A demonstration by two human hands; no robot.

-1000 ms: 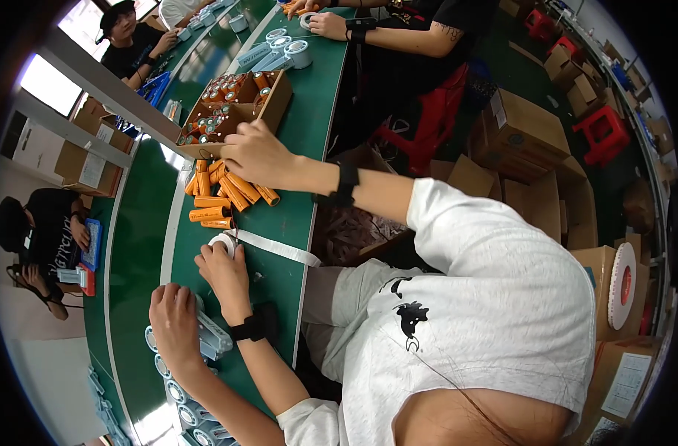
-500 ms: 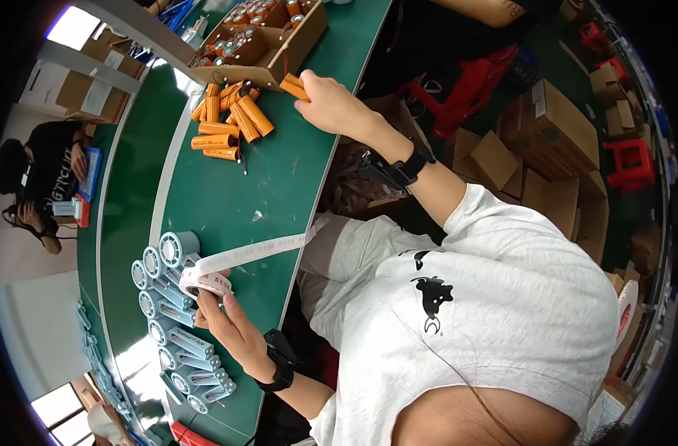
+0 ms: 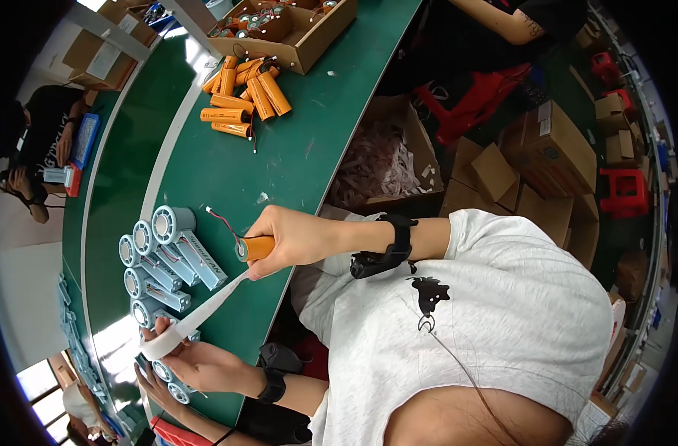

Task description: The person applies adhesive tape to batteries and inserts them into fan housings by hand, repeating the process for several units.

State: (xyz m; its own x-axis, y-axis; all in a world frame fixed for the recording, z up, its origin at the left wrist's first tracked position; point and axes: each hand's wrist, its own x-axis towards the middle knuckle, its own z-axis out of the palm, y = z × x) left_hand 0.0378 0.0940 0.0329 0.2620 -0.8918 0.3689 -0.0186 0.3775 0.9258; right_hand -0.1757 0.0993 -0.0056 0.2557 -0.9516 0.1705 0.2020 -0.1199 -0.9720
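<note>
My right hand (image 3: 294, 238) is closed round an orange cylindrical battery (image 3: 258, 248), whose red-and-black lead and small white connector stick out to the left. A strip of white tape (image 3: 212, 306) runs from beneath my right fingers down to a tape roll (image 3: 160, 345). That roll sits in my left hand (image 3: 205, 366), with the fingers curled through and round it. Beside and beneath the hands lie several pale blue handheld fan bodies (image 3: 198, 260) in a row, some hidden by my left hand. Another person's hand (image 3: 163, 388) reaches in among the fans at the bottom.
Orange batteries (image 3: 250, 93) lie piled by a cardboard box (image 3: 302, 56) of more cells. A carton of paper scraps (image 3: 376, 160) stands beside the green table (image 3: 309, 141). A red object (image 3: 183, 432) lies at its lower edge. Someone sits across at left (image 3: 49, 141).
My right hand has come back from the battery pile to the fans with a battery. My left hand has moved down and left with the tape roll. Another person's hand has come in.
</note>
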